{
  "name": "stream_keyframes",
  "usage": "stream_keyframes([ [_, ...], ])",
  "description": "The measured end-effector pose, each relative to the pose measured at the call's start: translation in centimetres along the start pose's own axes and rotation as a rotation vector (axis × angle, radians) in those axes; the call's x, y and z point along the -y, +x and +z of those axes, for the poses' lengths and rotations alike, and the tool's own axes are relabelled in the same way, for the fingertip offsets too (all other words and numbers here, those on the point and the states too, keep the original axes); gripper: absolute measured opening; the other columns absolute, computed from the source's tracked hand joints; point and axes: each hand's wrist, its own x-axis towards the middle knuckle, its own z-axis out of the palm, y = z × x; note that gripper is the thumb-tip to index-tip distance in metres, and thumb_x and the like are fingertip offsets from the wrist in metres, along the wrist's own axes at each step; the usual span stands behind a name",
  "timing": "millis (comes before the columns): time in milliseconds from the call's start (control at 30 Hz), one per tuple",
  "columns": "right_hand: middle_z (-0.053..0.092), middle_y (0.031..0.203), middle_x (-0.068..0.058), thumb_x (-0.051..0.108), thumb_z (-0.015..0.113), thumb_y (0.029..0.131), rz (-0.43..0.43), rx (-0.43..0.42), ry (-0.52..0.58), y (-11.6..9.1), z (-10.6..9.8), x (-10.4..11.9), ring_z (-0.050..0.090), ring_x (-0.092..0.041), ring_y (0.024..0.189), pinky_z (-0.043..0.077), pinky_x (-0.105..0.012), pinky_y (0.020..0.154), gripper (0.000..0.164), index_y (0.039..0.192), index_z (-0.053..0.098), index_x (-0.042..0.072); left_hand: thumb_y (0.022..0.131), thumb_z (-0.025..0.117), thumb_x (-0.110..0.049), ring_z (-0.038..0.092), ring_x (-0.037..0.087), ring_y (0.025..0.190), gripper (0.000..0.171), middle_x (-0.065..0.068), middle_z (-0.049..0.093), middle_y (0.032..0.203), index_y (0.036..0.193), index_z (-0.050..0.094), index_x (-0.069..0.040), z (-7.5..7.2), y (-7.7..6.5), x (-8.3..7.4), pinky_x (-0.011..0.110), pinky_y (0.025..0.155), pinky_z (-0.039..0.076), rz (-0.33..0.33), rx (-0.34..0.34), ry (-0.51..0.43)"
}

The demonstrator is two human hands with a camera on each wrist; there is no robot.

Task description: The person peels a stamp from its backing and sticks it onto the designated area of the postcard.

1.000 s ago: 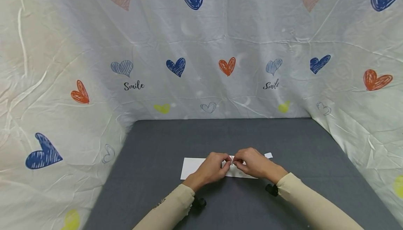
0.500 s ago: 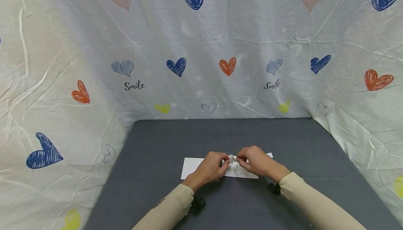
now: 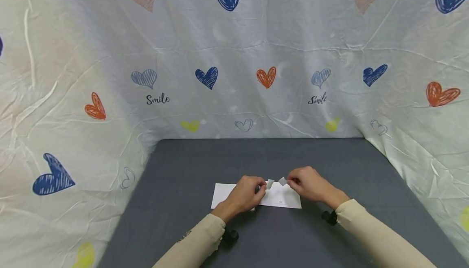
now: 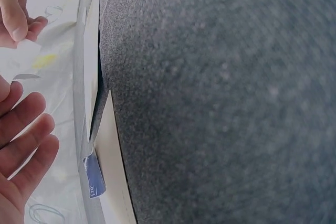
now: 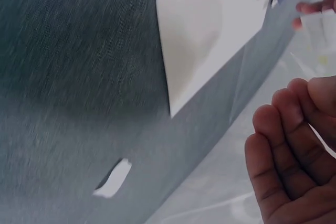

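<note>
My left hand [image 3: 244, 194] pinches a small whitish, paper-like piece [image 3: 270, 184] between thumb and forefinger, its other fingers spread in the left wrist view. To its right, my right hand [image 3: 309, 184] pinches another small whitish piece [image 3: 282, 181] by its edge. The two pieces are apart, raised above the table. Beneath them lies a white card [image 3: 282, 199]; a second white card [image 3: 221, 194] lies to the left, partly behind my left hand. A blue printed label [image 4: 93, 176] shows at that card's edge in the left wrist view.
A small white scrap [image 5: 114, 179] lies on the dark grey table [image 3: 190, 162], seen in the right wrist view. Behind the table hangs a white curtain [image 3: 234, 48] printed with hearts. Black wrist cameras [image 3: 231, 236] sit under both sleeves.
My fingertips were together over the card; the right hand has moved right and slightly up, drawing one whitish piece away from the other. The left hand has stayed nearly still.
</note>
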Motion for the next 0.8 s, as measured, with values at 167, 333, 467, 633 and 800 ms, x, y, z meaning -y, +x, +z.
stream_keyframes([
  [167, 0.076, 0.084, 0.007, 0.006, 0.072, 0.100, 0.077, 0.016, 0.032, -0.7, -1.3, -1.0, 0.058, 0.002, 0.070, 0.053, -0.026, 0.067, 0.013, 0.096, 0.084, 0.010, 0.101, 0.069, -0.013, 0.057, 0.005, 0.071, 0.013, 0.000, 0.081, 0.092, 0.100, 0.082, -0.010, 0.0, 0.0, 0.0, 0.020, 0.067, 0.048, 0.000, -0.003, 0.006],
  [333, 0.074, 0.082, 0.009, 0.009, 0.071, 0.102, 0.176, 0.050, 0.050, -1.5, -2.4, -2.2, 0.055, 0.002, 0.067, 0.050, -0.026, 0.065, 0.014, 0.100, 0.085, 0.008, 0.102, 0.069, -0.012, 0.058, 0.005, 0.072, 0.014, 0.002, 0.082, 0.095, 0.102, 0.082, -0.009, -0.1, -0.1, -0.1, 0.021, 0.069, 0.049, -0.008, 0.000, 0.000],
  [467, 0.076, 0.083, 0.007, 0.010, 0.072, 0.102, 0.213, 0.062, 0.045, -2.1, -2.8, -2.8, 0.056, 0.001, 0.068, 0.051, -0.027, 0.065, 0.014, 0.099, 0.085, 0.008, 0.102, 0.069, -0.012, 0.058, 0.004, 0.072, 0.014, 0.002, 0.082, 0.095, 0.102, 0.082, -0.009, -0.1, -0.1, -0.1, 0.021, 0.068, 0.049, -0.008, -0.005, -0.001],
  [633, 0.073, 0.079, 0.009, 0.009, 0.071, 0.101, 0.231, 0.071, 0.057, -3.0, -2.9, -3.3, 0.054, 0.001, 0.065, 0.049, -0.026, 0.064, 0.014, 0.097, 0.085, 0.008, 0.101, 0.069, -0.013, 0.057, 0.004, 0.071, 0.013, 0.002, 0.082, 0.094, 0.101, 0.082, -0.009, -0.1, -0.2, -0.2, 0.020, 0.067, 0.048, -0.012, -0.006, -0.001],
  [800, 0.069, 0.074, 0.010, 0.008, 0.072, 0.100, 0.275, 0.105, 0.054, -4.0, -3.0, -3.7, 0.052, -0.002, 0.063, 0.046, -0.027, 0.062, 0.014, 0.093, 0.085, 0.009, 0.101, 0.068, -0.012, 0.059, 0.004, 0.072, 0.014, 0.002, 0.082, 0.096, 0.102, 0.082, -0.009, -0.1, -0.2, -0.1, 0.021, 0.068, 0.050, -0.015, -0.006, 0.003],
])
